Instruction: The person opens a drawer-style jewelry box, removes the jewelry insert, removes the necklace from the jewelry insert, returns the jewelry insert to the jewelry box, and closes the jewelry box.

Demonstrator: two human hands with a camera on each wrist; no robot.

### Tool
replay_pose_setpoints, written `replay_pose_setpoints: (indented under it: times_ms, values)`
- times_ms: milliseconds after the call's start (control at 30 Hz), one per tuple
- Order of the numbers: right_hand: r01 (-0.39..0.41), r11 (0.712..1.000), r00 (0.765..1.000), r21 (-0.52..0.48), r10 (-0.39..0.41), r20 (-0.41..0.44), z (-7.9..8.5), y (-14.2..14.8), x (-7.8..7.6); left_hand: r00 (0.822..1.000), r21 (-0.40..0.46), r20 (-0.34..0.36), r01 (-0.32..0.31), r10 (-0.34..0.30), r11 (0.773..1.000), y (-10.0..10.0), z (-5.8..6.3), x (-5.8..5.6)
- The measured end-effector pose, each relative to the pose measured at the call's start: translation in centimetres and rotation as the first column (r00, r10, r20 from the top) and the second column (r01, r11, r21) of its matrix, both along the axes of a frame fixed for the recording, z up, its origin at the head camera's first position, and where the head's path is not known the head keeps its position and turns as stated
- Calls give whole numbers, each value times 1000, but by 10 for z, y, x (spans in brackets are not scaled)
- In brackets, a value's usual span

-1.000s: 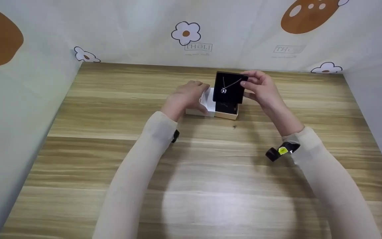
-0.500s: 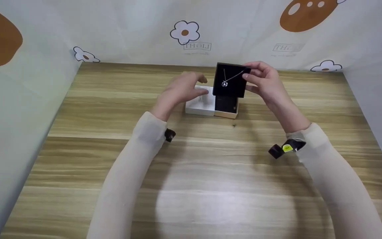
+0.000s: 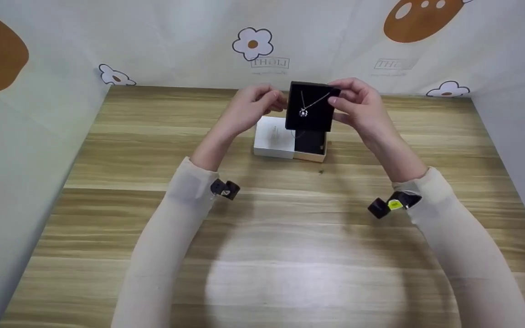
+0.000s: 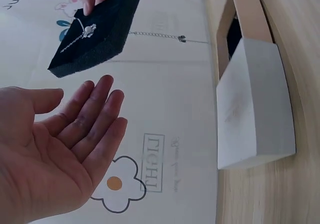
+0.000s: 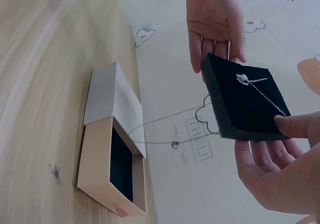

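Observation:
My right hand (image 3: 358,102) pinches the right edge of a black foam jewellery pad (image 3: 312,120), thumb on the front and fingers behind. Across the pad's face runs a silver necklace (image 5: 243,79) with a small sparkling pendant; the rest of its chain (image 4: 155,34) hangs loose behind and below the pad. My left hand (image 3: 255,107) is just left of the pad, holding nothing, its palm up and fingers loosely bent in the left wrist view. Under the pad, on the table, lies a small gift box (image 3: 275,136) with a white sleeve and a pinkish drawer (image 5: 95,159) pulled partly out, dark inside.
The wood-grain table (image 3: 308,246) runs back to a pale curtain (image 3: 176,45) printed with flowers and brown shapes. A small dark mark (image 3: 321,171) is on the table in front of the box. Each wrist wears a black camera.
My right hand has raised the pad from over the drawer and shifted it slightly left. My left hand has let go of the white sleeve and risen beside the pad.

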State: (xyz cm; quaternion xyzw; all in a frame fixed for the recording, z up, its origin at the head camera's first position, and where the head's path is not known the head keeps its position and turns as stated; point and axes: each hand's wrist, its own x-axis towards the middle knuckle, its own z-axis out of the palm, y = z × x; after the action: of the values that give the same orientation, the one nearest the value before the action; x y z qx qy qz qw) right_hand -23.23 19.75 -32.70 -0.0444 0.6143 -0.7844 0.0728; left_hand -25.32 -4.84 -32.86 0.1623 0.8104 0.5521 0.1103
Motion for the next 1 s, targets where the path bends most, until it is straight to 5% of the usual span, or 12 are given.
replay_pose_setpoints:
  times_ms: [333, 633, 1000]
  values:
    - [-9, 1000, 1000, 19, 10, -28, 8, -9, 6, 986, 237, 151, 35, -73, 971, -1, 2, 10]
    - [-13, 999, 999, 32, 14, -43, 8, -12, 10, 982, 261, 115, 116, -150, 958, -6, 1, 16]
    - [-36, 998, 998, 46, 38, -49, 5, -16, 11, 980, 313, 143, 90, -140, 945, -6, -2, 18]
